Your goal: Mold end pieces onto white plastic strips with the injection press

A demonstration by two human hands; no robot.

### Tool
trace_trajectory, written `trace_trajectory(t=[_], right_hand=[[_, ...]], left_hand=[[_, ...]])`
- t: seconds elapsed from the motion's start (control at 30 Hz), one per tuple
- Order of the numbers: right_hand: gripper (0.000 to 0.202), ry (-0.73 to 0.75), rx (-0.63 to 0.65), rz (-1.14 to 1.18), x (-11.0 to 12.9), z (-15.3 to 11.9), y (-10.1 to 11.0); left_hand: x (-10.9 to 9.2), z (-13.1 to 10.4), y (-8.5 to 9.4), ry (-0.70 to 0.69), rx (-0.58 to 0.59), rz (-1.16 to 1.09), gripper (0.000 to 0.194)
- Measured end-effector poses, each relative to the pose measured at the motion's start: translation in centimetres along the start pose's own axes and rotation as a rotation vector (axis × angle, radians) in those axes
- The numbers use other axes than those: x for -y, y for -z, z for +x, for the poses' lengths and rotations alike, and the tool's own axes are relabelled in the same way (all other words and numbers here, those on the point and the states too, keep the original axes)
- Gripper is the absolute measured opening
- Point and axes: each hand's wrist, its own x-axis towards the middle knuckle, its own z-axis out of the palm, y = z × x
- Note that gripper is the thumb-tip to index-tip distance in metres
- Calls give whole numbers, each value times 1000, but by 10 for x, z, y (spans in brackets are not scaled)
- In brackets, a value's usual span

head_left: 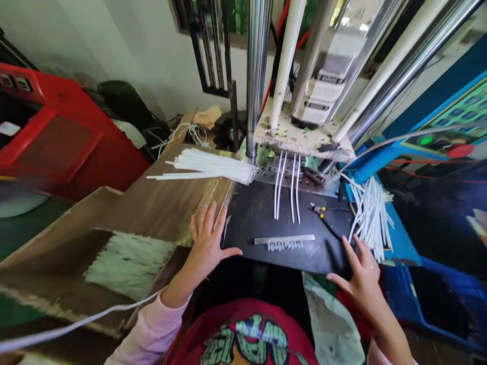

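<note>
My left hand lies with fingers spread on the left edge of the black work plate, holding nothing. At the plate's right edge my right hand rests, its fingers apart, close to the handles of a pair of cutting pliers. Several thin white strips stick out from under the machine's press head onto the plate. Nearer to me lies a clear plastic bar with small teeth. To the left, a bundle of white strips is stacked on a wooden board.
A loose pile of white strips lies on the blue ledge at the right. A wooden box with pale strips stands at the lower left. Steel columns rise around the press. A white cable crosses the lower left.
</note>
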Motion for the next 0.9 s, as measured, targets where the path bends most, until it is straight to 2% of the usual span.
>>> trace_trajectory(t=[0.07,0.13,0.23,0.37,0.6,0.9], right_hand=[[87,-68,-13,-108,8,-24,-13],[80,-134,-47,-181,20,-34,-27],[78,-227,-138,-229,35,-33,-43],[84,-270,-205,-233,40,-28,-49],[82,-286,-206,-241,44,-29,-45],[74,-346,-274,-248,51,-25,-49]], left_hand=[[-2,-16,2,62,47,58,118],[-7,-20,4,86,92,78,114],[-15,-19,7,67,172,92,112],[-22,-22,7,79,228,168,106],[-32,-25,2,163,197,197,100],[-32,-30,-13,189,82,134,91]])
